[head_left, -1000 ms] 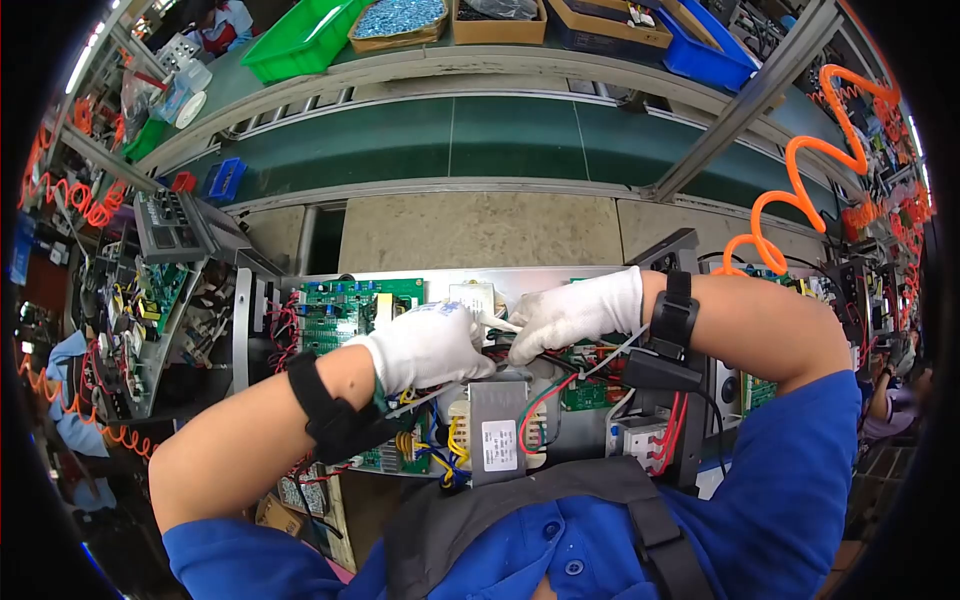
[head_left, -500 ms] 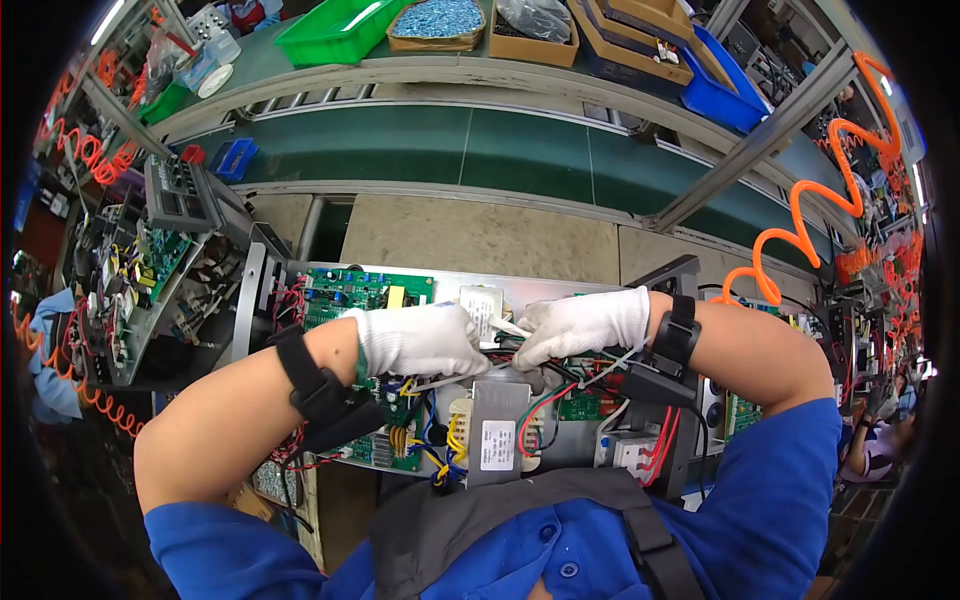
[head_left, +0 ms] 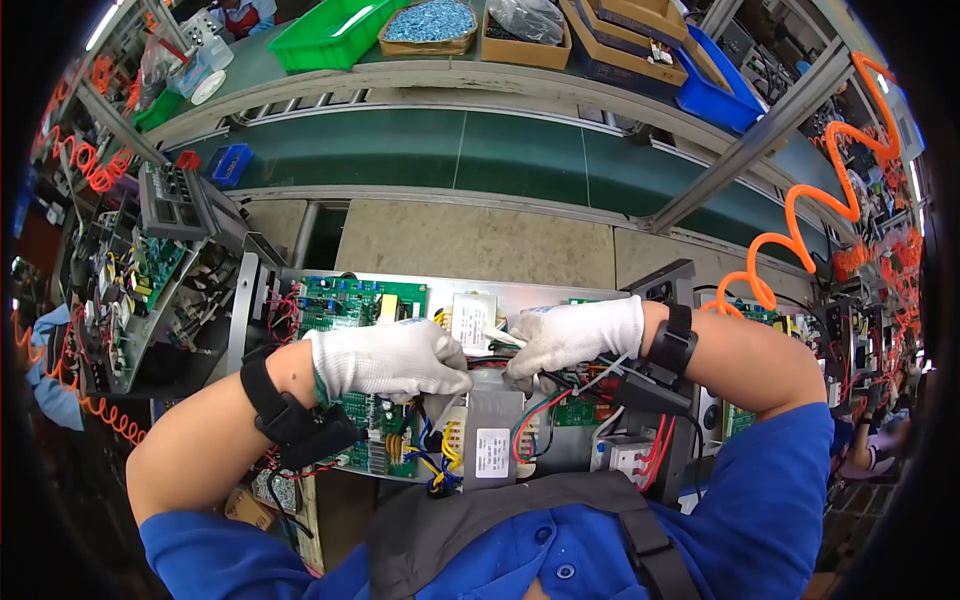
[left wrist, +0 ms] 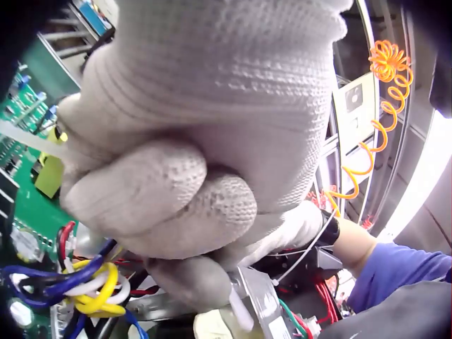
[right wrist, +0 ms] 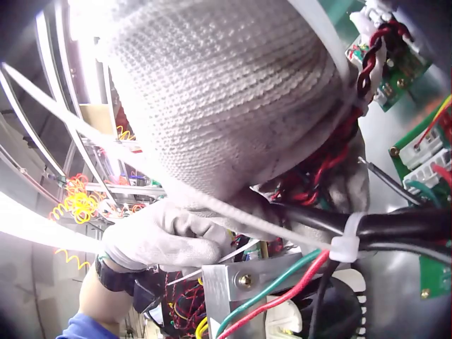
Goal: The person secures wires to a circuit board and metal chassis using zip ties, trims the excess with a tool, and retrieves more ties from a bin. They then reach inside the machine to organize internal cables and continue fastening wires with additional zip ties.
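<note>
Both hands wear white knit gloves and work close together over a metal chassis full of wiring. My left hand (head_left: 390, 360) has its fingers curled, pinching a thin white cable tie (left wrist: 241, 311) whose end sticks out below the fingertips. Just across from it, my right hand (head_left: 575, 335) grips a bundle of red and black wires (right wrist: 321, 169), partly hidden under the glove. Another white cable tie (right wrist: 346, 247) circles the black cable beside that hand, its long tail running past the glove. Right below the hands stands a transformer (head_left: 495, 430) with a white label.
Green circuit boards (head_left: 350, 300) lie in the chassis, with yellow and blue wires (left wrist: 99, 289) near the left hand. Beyond it runs a green conveyor (head_left: 520, 155). A green bin (head_left: 330, 35) and boxes line the shelf. An orange coiled hose (head_left: 790, 235) hangs at right.
My left hand has drawn left and slightly toward the body, widening the gap between the hands. The right hand stays near the same wires. The head view has shifted a little.
</note>
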The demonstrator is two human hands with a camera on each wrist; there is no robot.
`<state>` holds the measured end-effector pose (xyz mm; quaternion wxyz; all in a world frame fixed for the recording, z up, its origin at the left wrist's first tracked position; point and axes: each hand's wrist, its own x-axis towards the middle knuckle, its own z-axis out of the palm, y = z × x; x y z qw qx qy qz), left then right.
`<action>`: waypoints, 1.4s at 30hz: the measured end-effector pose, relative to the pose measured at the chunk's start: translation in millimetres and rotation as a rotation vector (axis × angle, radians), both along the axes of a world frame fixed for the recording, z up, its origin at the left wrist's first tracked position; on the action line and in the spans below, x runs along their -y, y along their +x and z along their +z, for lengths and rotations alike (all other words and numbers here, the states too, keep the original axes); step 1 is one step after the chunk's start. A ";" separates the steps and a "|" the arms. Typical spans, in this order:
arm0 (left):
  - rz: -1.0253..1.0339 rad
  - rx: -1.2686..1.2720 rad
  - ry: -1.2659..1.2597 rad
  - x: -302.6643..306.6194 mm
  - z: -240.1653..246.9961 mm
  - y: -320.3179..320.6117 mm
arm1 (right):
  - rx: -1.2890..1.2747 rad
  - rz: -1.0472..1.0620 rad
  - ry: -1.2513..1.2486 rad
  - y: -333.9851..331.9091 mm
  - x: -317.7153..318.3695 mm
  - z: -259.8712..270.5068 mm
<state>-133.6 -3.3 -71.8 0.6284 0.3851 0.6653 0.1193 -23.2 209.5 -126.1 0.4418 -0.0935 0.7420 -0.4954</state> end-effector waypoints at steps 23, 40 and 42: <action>0.558 0.232 0.703 3.2 -38.0 34.7 | -0.215 0.101 0.587 4.5 31.9 29.1; 0.573 -0.026 0.489 0.3 -45.2 30.5 | -0.336 -0.530 0.393 19.1 36.7 50.5; 0.580 0.052 0.694 0.1 -61.1 30.8 | -0.427 -0.613 0.322 21.3 37.4 47.1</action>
